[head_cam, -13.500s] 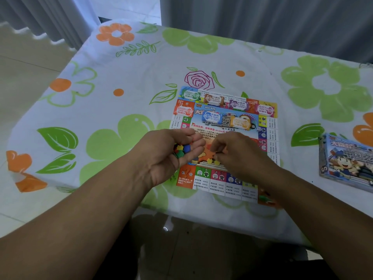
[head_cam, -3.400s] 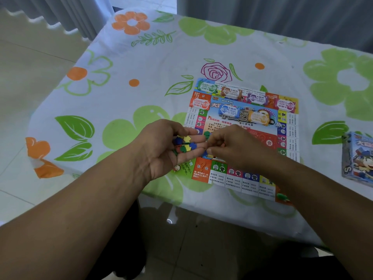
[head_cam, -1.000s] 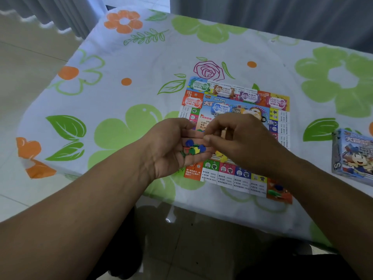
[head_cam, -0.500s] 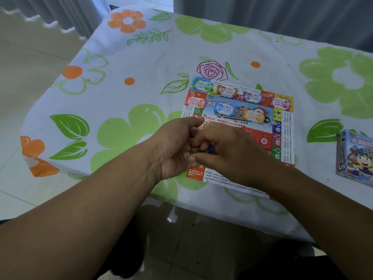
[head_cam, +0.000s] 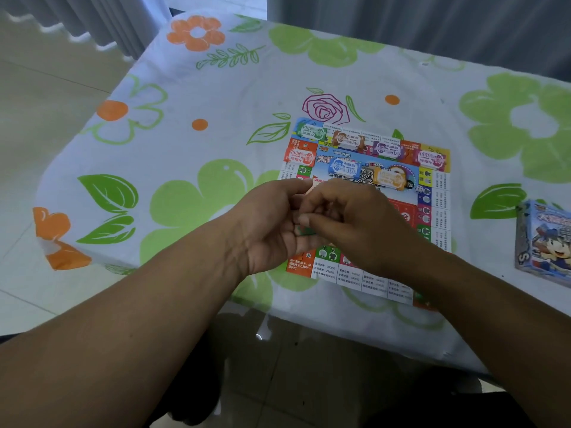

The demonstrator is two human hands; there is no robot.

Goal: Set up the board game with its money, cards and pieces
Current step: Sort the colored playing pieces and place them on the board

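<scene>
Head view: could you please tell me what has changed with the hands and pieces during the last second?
The right hand moved left over the left hand, its fingers now hiding most of the coloured pieces cupped there. Whether it pinches one is hidden. The board, money stacks and box stayed put.

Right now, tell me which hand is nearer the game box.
Right. The right hand is over the board, left of the game box; the left hand lies farther left, beyond it.
</scene>
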